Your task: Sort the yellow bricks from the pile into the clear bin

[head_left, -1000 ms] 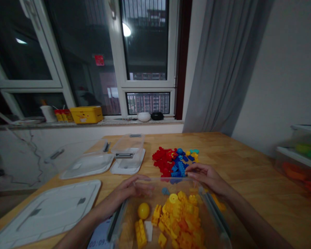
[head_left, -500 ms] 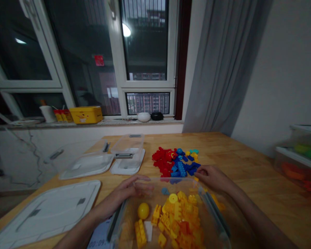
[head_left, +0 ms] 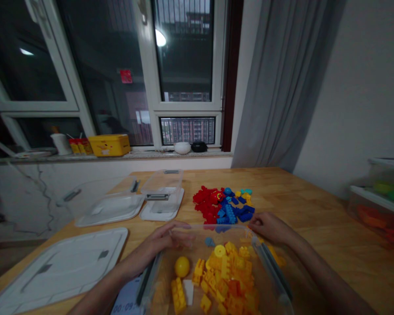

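Observation:
A clear plastic box [head_left: 239, 231] stands in front of me, holding a heap of yellow building blocks [head_left: 221, 280], a yellow ball [head_left: 182, 267] and a small blue piece [head_left: 209, 241]. My left hand [head_left: 169, 238] lies at the box's far left corner, its fingers closed over the rim. Just beyond the far right corner, my right hand [head_left: 267, 225] has its fingers pinched together near the tabletop; what they hold, if anything, is hidden. Close past its fingertips lie blue blocks [head_left: 230, 214], with red blocks [head_left: 208, 201] to their left.
A few yellow blocks [head_left: 248, 199] lie behind the blue ones. White lids [head_left: 65, 267] and clear boxes [head_left: 162, 183] occupy the table's left side. Beneath the left forearm is a device with a timer display [head_left: 126, 299]. Stacked bins [head_left: 381, 210] stand at right.
My right hand has moved slightly down and back toward the box, away from the blue blocks. My left hand and the box stay in place.

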`<act>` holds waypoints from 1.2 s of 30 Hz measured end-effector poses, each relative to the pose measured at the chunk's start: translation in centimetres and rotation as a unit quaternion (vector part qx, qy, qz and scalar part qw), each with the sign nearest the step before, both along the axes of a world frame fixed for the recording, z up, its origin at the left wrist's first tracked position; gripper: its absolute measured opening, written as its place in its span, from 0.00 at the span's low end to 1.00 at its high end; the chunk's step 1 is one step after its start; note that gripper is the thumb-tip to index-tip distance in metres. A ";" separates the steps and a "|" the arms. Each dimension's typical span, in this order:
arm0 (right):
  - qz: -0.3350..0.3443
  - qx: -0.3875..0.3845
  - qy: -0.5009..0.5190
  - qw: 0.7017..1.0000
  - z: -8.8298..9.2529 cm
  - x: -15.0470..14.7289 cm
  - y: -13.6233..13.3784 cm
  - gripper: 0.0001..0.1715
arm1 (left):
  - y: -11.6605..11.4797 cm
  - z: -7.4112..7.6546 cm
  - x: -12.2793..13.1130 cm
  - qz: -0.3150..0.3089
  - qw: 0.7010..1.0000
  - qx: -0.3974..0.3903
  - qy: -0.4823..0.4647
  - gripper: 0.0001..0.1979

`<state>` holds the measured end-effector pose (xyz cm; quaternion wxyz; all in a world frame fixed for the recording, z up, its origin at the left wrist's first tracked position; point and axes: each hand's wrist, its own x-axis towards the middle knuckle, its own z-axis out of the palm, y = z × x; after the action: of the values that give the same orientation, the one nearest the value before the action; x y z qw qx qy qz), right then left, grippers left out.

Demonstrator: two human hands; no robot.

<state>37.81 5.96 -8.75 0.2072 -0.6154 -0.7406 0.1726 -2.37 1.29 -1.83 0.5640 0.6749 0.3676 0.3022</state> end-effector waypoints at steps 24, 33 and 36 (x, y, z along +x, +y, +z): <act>-0.047 0.059 -0.035 0.997 0.3 -0.4 0.0 0.15 | -0.3 0.4 0.3 0.003 0.999 -0.028 -0.027 0.19; -0.063 0.108 0.121 0.985 0.5 -0.9 0.6 0.19 | -0.5 0.6 0.3 0.013 1.000 -0.020 -0.012 0.19; -0.063 0.117 0.140 0.981 0.9 -1.1 0.3 0.20 | -0.4 0.4 0.1 -0.001 1.000 -0.014 -0.020 0.19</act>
<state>36.67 6.21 -7.88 0.3897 -0.6023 -0.6790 0.1562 -2.23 0.91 -1.43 0.5809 0.6610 0.3600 0.3100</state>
